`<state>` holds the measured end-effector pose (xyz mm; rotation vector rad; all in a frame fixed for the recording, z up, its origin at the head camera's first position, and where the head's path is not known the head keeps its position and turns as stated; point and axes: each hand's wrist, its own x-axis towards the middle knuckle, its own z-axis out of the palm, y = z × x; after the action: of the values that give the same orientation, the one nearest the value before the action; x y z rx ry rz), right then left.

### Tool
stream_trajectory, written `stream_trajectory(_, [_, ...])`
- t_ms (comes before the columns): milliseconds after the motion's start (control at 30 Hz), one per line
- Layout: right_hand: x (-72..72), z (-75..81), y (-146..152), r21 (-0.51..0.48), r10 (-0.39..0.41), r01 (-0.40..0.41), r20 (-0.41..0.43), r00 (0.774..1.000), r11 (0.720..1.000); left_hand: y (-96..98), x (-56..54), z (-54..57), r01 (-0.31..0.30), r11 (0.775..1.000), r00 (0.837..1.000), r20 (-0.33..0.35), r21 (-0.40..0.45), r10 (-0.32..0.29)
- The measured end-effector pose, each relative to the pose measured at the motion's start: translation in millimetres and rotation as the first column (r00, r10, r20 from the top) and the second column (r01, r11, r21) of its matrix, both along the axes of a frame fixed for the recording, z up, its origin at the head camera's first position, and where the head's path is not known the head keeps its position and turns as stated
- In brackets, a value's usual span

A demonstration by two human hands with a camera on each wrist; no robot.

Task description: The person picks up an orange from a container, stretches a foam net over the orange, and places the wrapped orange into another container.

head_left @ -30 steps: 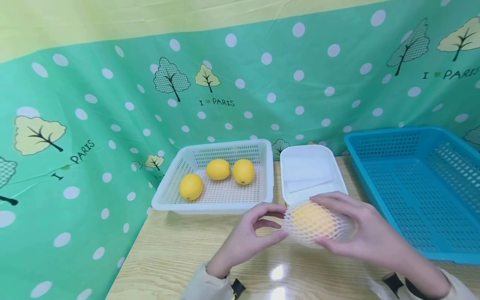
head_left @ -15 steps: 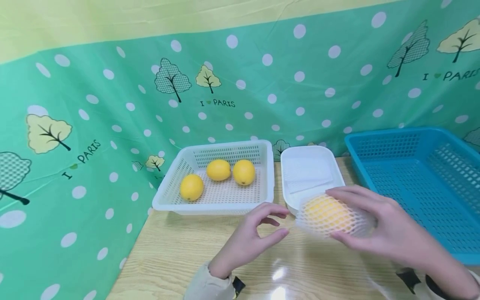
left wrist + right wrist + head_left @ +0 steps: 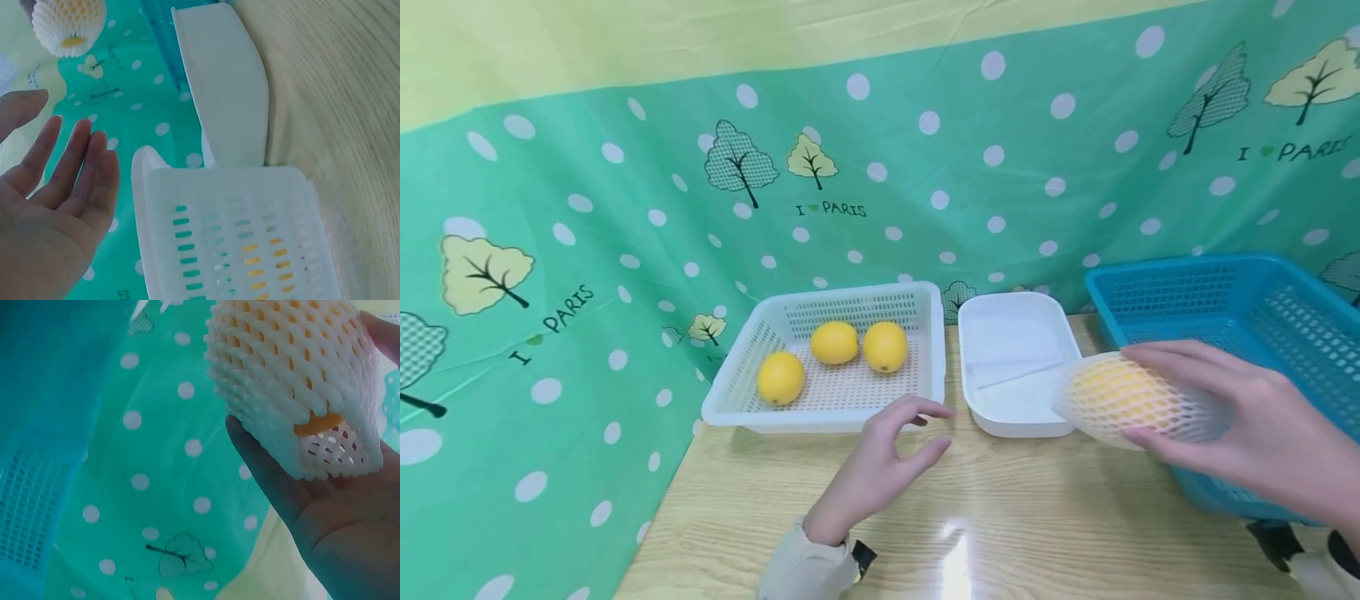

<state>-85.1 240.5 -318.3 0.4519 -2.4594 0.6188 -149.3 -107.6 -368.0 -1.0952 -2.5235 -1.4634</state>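
My right hand (image 3: 1255,417) grips a yellow, lemon-like fruit (image 3: 1123,396) wrapped in a white foam fruit net (image 3: 287,375), thumb on one side and fingers on the other. It is held up between the white tray (image 3: 1018,421) and the blue basket (image 3: 1120,321). In the right wrist view the net's loose end hangs past the fruit toward the palm. My left hand (image 3: 876,462) holds nothing; its fingers are relaxed, thumb apart, over the table in front of the white basket (image 3: 820,421). The left wrist view shows that palm (image 3: 56,219) bare.
Inside the white basket lie three bare yellow fruits, one of them (image 3: 781,377) at the left. The white tray holds flat white foam nets (image 3: 1011,354). A green dotted cloth (image 3: 850,167) hangs behind the wooden table (image 3: 1000,517).
My right hand has carried the netted fruit rightward, away from my left hand, toward the blue basket. My left hand let go of the net's edge and drew back slightly left.
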Motion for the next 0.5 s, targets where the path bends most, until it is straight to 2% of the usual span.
stream_trajectory(200, [1.1, 1.7, 15, 0.000, -0.081, 0.081, 0.006, 0.997, 0.997, -9.2, -11.6, -3.9, -0.062, 0.998, 0.997, -0.048, 0.001, 0.062])
stream_trajectory(300, [0.4, 0.8, 25, -0.008, -0.112, 0.112, -0.026, 0.993, 0.994, -15.5, -17.5, -2.5, -0.105, 0.994, 0.992, -0.071, 0.011, 0.105])
stream_trajectory(400, [-1.0, -1.8, 34, -0.039, -0.134, 0.132, -0.065, 0.989, 0.991, -22.5, -23.6, 0.0, -0.140, 0.990, 0.987, -0.075, 0.017, 0.141])
stream_trajectory(500, [-1.9, -5.4, 43, -0.038, -0.161, 0.159, -0.064, 0.985, 0.987, -29.4, -28.9, 1.0, -0.160, 0.987, 0.985, -0.068, 0.029, 0.162])
